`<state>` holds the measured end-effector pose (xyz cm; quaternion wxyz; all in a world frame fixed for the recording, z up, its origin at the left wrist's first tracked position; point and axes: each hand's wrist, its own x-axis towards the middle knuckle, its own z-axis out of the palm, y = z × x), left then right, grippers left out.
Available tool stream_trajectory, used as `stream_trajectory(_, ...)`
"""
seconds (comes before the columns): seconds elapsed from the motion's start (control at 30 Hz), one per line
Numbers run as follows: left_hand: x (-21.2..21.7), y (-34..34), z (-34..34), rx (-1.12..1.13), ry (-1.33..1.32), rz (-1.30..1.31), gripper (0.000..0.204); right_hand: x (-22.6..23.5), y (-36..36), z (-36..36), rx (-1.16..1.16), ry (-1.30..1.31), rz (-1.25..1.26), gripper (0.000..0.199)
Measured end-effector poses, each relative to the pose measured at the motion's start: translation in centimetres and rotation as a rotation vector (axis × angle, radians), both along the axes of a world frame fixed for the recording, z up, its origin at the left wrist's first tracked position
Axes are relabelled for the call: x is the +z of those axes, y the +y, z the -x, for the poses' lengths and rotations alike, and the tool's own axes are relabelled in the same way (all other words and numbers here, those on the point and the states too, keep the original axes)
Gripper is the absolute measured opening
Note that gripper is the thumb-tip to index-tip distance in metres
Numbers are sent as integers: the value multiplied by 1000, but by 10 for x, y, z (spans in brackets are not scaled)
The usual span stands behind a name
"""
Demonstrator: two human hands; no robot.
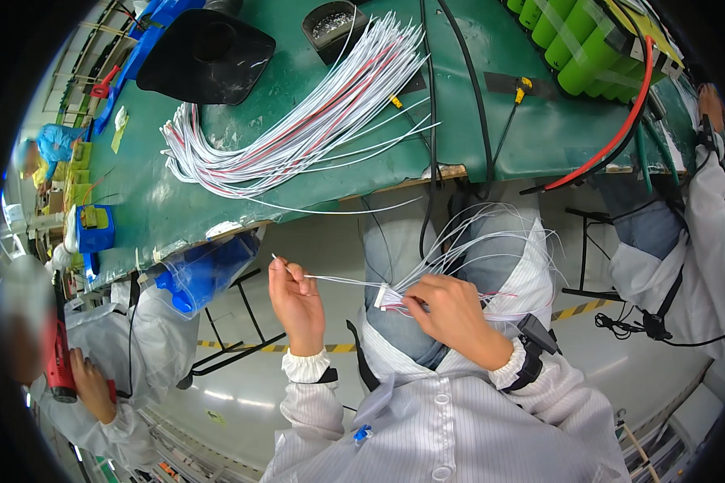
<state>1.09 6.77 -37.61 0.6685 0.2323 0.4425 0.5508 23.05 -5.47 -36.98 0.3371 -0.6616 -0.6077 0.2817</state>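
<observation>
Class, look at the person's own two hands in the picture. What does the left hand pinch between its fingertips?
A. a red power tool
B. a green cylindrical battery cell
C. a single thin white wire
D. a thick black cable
C: the left hand pinches a single thin white wire that runs across to the small white plastic connector gripped by the right hand.

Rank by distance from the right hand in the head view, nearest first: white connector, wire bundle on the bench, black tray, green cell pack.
From the right hand:
1. White connector, at the fingertips on its left.
2. Wire bundle, above on the green bench, left of centre.
3. Green cell pack, upper right, and black tray, upper left: too close to call.
</observation>
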Motion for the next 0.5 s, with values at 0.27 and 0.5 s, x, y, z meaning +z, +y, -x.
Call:
stream_trajectory(0.27, -8, -10, -11, -59, -38, -28, 25, -4, 19, 0, 121, -132, 0, 6)
stream_trajectory(0.5, -8, -22, -5, -135, 36, -16, 38, -7, 22, -2, 178, -170, -75, 7)
